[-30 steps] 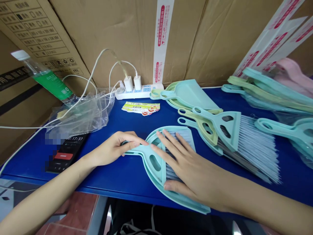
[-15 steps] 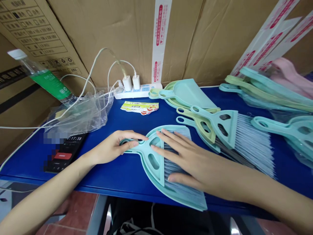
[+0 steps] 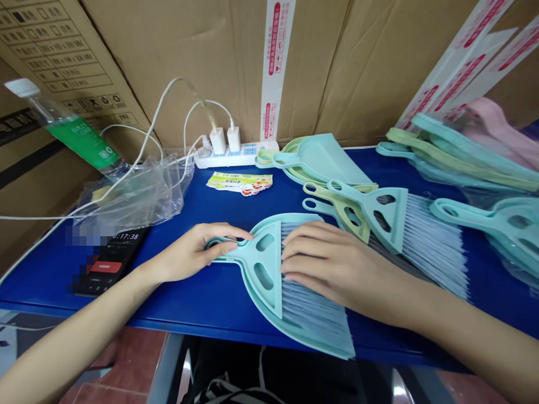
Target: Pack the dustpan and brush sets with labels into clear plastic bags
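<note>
A light teal hand brush [image 3: 273, 247] lies on top of a matching teal dustpan [image 3: 256, 294] near the front edge of the blue table. Their two handles overlap at the left, and my left hand [image 3: 197, 252] is closed around them, thumb and fingers pressed on the handle. My right hand [image 3: 320, 261] rests on the brush's blue-grey bristles, its fingers bent and somewhat apart, holding nothing. Its palm hides the upper part of the bristles.
Behind are stacked dustpans [image 3: 332, 160], more brushes [image 3: 391, 219] and paper labels [image 3: 240, 182]. Bagged sets [image 3: 505, 224] lie at the right. A power strip [image 3: 252, 154], bottle [image 3: 84, 140], clear plastic bag [image 3: 155, 196] and phone [image 3: 109, 264] occupy the left and back.
My right hand has shifted off the brush head onto the bristles, its fingers now bent rather than stretched out. My left hand keeps its hold on the handles.
</note>
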The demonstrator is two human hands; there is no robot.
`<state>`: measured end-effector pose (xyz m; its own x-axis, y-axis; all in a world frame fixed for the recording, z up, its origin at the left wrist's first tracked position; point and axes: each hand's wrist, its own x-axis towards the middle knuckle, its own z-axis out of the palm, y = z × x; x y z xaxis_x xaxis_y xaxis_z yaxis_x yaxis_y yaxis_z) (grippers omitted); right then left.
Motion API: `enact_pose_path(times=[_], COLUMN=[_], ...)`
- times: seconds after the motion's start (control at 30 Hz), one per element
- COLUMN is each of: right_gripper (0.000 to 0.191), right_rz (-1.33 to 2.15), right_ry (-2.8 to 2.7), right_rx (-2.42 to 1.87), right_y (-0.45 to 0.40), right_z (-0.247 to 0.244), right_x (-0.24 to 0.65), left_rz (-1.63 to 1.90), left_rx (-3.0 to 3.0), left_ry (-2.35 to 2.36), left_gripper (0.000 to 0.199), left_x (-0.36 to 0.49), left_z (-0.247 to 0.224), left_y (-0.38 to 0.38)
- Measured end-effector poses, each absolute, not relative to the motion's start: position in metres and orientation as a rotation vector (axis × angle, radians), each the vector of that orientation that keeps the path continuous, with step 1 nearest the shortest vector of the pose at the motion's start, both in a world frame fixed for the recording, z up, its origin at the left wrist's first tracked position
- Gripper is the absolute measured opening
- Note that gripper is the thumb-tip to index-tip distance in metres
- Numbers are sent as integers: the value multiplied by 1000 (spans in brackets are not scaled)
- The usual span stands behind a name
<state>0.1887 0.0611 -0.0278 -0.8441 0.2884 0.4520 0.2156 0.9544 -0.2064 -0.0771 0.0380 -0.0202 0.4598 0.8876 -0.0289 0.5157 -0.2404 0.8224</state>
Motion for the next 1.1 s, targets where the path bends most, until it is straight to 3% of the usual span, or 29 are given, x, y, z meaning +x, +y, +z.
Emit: enact_pose_path(times=[0.3, 0.73, 1.1], right_gripper=[29, 34, 41], right_rz=[-26, 61, 354], right_ry=[-2719, -2815, -2899], right_rx=[-313, -251, -324], right_y=[61, 63, 65], right_z=[-31, -30, -18], right_x=[183, 183, 194], left_rz=[570, 589, 590], left_rx=[1915, 1929, 1938], left_ry=[1190, 1177, 1145], left_gripper=[28, 25, 24], left_x=[-77, -75, -76], left_z=[-20, -20, -21], left_y=[38, 37, 37])
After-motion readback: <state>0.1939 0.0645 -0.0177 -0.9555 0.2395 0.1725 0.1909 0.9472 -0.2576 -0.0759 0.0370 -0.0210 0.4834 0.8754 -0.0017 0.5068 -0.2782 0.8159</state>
